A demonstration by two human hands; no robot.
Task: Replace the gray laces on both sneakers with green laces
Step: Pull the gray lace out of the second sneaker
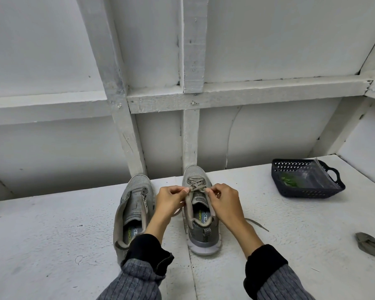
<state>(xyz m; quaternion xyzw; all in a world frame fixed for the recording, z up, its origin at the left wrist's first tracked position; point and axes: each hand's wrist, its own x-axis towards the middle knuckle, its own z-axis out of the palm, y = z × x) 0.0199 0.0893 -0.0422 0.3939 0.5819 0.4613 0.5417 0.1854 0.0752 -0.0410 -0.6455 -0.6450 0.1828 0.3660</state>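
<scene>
While our left hand (168,199) and right hand (222,201) pinch the gray lace (196,188) with narrowed fingers over the right sneaker (200,210), we should ease each crossing loose evenly; green laces (289,182) wait in the basket (307,192) to its right.

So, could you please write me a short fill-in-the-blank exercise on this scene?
1. Both hands, left hand and right hand, pinch the gray lace of the ____ sneaker.
2. The left sneaker has ____ lace in its eyelets.
3. The green laces lie in the dark ____.

Missing words: right; no; basket
</scene>
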